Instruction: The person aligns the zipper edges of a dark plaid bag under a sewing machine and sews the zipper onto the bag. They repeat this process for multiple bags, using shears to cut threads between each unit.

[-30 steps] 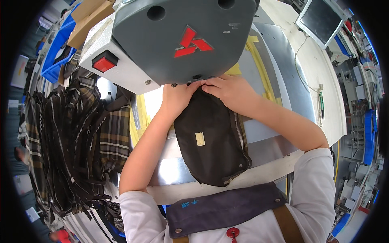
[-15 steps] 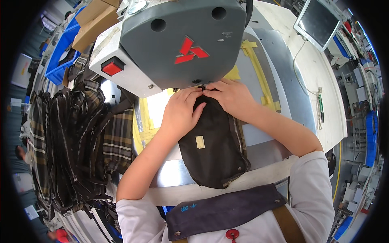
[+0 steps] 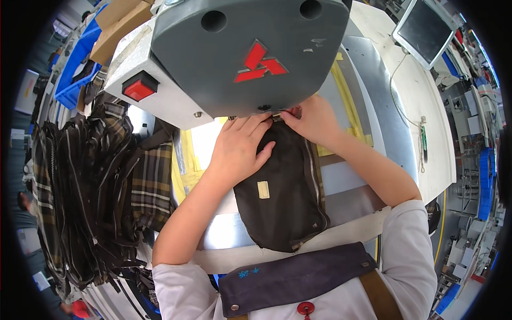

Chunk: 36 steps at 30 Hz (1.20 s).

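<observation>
A black fabric pouch piece [image 3: 282, 208] lies lengthwise in front of me, with a metal zipper [image 3: 312, 170] along its right side and a small cream patch [image 3: 263, 190] on its face. My left hand [image 3: 237, 146] rests flat on its upper left part, fingers stretched toward the grey sewing machine head [image 3: 213, 69] and thumb apart. At the pouch's far end, my right hand [image 3: 317, 122] is pinched beside a small pale tab [image 3: 277, 114]. What lies between those fingertips is too small to make out. The machine head hides whatever is under it.
Heaped at left are black and plaid zippered pieces [image 3: 80, 186]. Behind them stand a blue bin [image 3: 69, 96] and a cardboard box [image 3: 120, 32]. A red switch [image 3: 140, 87] sits on the machine's left side. At right are a screen [image 3: 425, 29] and corded green-handled snips [image 3: 424, 141].
My right hand has shifted right, away from my left fingertips, and its fingers have curled in. My left hand stays on the pouch. The camera view has shifted slightly.
</observation>
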{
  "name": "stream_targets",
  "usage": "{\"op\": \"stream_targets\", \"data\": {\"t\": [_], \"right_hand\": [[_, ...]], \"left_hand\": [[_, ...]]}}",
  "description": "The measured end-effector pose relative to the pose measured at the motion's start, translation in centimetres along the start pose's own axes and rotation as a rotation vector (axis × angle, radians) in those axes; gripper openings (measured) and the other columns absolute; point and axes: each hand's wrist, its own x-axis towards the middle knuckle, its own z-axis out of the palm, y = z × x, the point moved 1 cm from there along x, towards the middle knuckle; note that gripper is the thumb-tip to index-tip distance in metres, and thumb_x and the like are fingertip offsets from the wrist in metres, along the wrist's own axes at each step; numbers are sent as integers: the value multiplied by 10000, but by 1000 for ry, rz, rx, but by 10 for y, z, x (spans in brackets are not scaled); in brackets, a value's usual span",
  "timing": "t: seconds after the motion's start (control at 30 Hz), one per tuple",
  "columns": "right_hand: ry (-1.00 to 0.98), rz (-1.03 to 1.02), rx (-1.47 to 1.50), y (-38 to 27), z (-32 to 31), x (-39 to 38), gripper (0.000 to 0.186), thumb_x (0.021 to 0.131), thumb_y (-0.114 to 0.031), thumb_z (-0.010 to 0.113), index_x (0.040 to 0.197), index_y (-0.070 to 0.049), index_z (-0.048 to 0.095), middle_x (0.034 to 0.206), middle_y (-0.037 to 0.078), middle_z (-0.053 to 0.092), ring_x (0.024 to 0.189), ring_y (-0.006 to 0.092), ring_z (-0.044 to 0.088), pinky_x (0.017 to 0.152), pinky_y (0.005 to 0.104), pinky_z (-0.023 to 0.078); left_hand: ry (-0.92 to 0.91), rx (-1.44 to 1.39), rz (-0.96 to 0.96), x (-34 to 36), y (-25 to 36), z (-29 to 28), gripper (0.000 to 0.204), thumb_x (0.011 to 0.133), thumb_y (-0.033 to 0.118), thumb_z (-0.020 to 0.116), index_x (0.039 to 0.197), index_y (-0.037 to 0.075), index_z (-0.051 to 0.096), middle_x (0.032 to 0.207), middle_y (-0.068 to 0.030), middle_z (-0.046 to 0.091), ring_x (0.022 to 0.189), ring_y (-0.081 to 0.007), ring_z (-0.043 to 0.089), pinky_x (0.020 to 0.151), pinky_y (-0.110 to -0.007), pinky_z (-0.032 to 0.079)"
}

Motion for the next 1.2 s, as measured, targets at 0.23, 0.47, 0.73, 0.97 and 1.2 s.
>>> {"op": "stream_targets", "data": {"t": [0.23, 0.47, 0.73, 0.97, 1.2], "right_hand": [[-40, 41, 168, 10, 2, 8, 107, 774, -107, 648, 870, -61, 646, 689, 15, 607, 637, 138, 590, 605, 295, 477], [-70, 52, 202, 10, 1, 11, 106, 760, -103, 650, 852, -55, 673, 667, 14, 582, 621, 124, 566, 593, 286, 462], [15, -186, 24, 12, 4, 5, 86, 753, -58, 655, 835, -74, 675, 774, 19, 572, 668, 173, 592, 605, 323, 489], [180, -622, -338, 5, 3, -5, 134, 739, -24, 649, 854, -92, 643, 902, 31, 588, 900, 219, 604, 719, 355, 524], [17, -577, -384, 6, 4, 1, 208, 750, -25, 623, 957, -43, 614, 1001, 71, 625, 1005, 253, 600, 871, 377, 505]], "left_hand": [[-24, -11, -21, 0, -2, 0, 363, 753, 173, 719, 1078, 38, 626, 1187, -63, 609, 1074, -277, 579, 913, -393, 455], [-53, -18, -55, -1, -3, 1, 366, 749, 172, 725, 1078, 43, 626, 1191, -60, 612, 1065, -277, 585, 907, -393, 459], [-50, -33, -58, -2, -4, 1, 388, 745, 170, 730, 1097, 51, 620, 1200, -56, 611, 1071, -272, 589, 910, -394, 459], [-44, -71, -88, -2, -4, 0, 404, 746, 166, 727, 1116, 49, 617, 1210, -62, 609, 1092, -275, 582, 929, -405, 451], [-54, -36, 0, -1, -9, -2, 397, 760, 172, 717, 1129, 58, 624, 1233, -52, 603, 1112, -271, 572, 922, -392, 444]]}}
